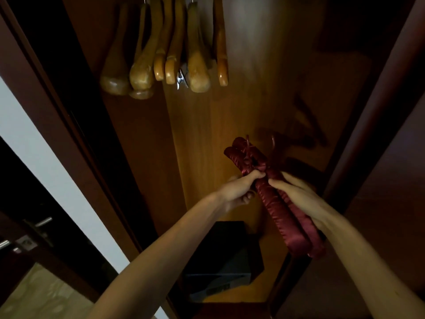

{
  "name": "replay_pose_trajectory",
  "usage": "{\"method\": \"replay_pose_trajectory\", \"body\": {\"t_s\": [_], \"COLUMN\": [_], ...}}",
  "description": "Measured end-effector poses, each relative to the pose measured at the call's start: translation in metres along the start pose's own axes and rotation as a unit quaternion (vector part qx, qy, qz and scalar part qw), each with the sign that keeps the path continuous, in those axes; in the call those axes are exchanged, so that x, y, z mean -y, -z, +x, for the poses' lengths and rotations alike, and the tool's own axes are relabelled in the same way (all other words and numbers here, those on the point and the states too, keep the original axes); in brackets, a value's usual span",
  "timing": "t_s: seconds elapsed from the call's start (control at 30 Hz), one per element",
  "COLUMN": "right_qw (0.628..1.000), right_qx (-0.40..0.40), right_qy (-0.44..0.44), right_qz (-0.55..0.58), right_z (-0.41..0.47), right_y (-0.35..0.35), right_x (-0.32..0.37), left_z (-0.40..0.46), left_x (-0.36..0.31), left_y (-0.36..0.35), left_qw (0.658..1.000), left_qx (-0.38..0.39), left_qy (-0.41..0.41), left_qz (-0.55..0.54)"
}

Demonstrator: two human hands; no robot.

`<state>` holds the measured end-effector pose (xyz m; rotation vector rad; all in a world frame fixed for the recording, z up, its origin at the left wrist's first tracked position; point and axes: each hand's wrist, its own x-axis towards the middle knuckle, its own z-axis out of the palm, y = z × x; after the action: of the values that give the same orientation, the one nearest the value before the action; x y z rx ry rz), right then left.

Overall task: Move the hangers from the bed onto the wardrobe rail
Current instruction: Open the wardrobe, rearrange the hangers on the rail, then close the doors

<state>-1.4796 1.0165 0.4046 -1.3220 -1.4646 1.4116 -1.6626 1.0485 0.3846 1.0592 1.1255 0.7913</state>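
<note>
Head view — left hand (239, 188), right hand (296, 194) grip satin hangers (276, 203).

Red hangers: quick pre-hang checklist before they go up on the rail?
1. Grip: ok. Left hand and right hand both hold the red hangers.
2. Bundle split: not ok. At least two padded hangers are still held together.
3. Hooks free: cannot tell. The hooks are dark and blurred.
4. Space on the rail: cannot tell. The wooden hangers crowd the left, but the rail itself is out of view.
5. Path upward: ok. Nothing hangs above the hands right of the wooden ones.
6. Wardrobe floor: ok. The dark box sits below, out of the way.
</note>
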Motion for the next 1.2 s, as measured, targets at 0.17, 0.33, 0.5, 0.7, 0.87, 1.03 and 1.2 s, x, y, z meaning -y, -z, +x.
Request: {"method": "replay_pose_trajectory", "body": {"t_s": [0.17,0.33,0.5,0.7,0.87,1.03,1.2], "right_qw": [0.998,0.995,0.989,0.984,0.98,0.979,0.981], "right_qx": [-0.059,-0.089,-0.116,-0.11,-0.115,-0.118,-0.119], "right_qy": [0.017,0.048,0.087,0.142,0.163,0.167,0.151], "right_qz": [0.007,-0.011,-0.023,-0.015,0.001,-0.016,-0.031], "right_z": [0.014,0.032,0.054,0.071,0.101,0.131,0.153], "right_y": [0.02,0.036,0.045,0.053,0.064,0.076,0.083], "right_x": [0.041,0.102,0.178,0.256,0.297,0.321,0.329], "left_z": [0.005,0.011,0.018,0.033,0.047,0.069,0.086], "left_x": [-0.054,-0.131,-0.216,-0.295,-0.339,-0.369,-0.382], "left_y": [-0.011,-0.017,-0.016,-0.007,0.001,0.014,0.022], "left_qw": [0.999,0.992,0.983,0.981,0.979,0.974,0.974], "left_qx": [-0.045,-0.068,-0.099,-0.076,-0.105,-0.15,-0.153], "left_qy": [-0.031,-0.101,-0.152,-0.172,-0.171,-0.165,-0.158], "left_qz": [0.0,0.018,0.034,0.04,0.046,0.049,0.052]}}
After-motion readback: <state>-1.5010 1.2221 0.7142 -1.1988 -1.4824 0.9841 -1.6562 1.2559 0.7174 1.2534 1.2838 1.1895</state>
